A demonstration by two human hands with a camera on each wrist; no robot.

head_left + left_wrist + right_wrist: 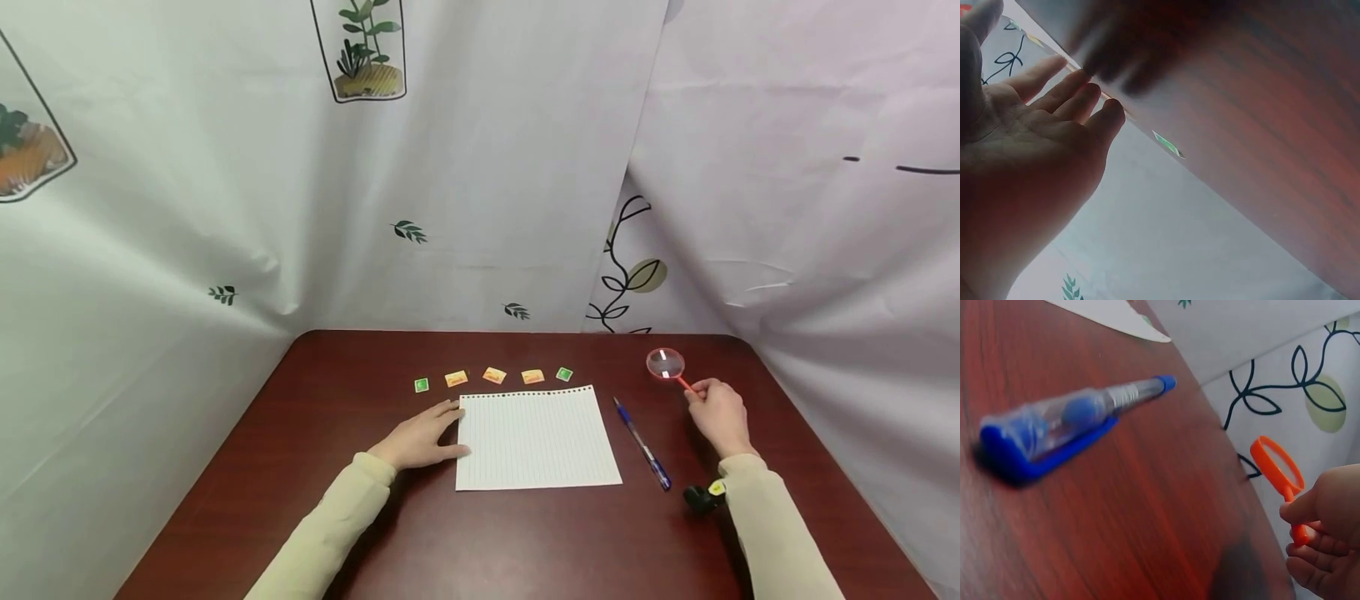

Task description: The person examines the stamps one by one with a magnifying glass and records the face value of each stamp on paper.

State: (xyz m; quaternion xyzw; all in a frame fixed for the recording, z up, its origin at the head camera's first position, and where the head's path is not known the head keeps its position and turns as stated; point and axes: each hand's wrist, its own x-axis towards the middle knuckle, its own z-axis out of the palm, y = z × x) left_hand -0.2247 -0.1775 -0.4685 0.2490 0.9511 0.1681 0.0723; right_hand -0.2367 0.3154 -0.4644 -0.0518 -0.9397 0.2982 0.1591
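A magnifying glass [665, 364] with an orange-red rim and handle is pinched by its handle in my right hand [722, 417], toward the table's right side. In the right wrist view the thumb and fingers close round the orange handle [1298, 532]. My left hand [424, 437] lies at the left edge of a lined sheet of paper [536, 440], thumb and fingertips at its edge. The left wrist view shows that hand [1041, 131] with fingers extended. Right of the sheet lies a capped blue pen [642, 444].
Behind the paper runs a row of small stamp-like pieces: a green one [422, 385] at the left end, several orange ones [494, 376], another green one [564, 374] at the right end. White printed curtains [480, 183] surround the dark red table [322, 417].
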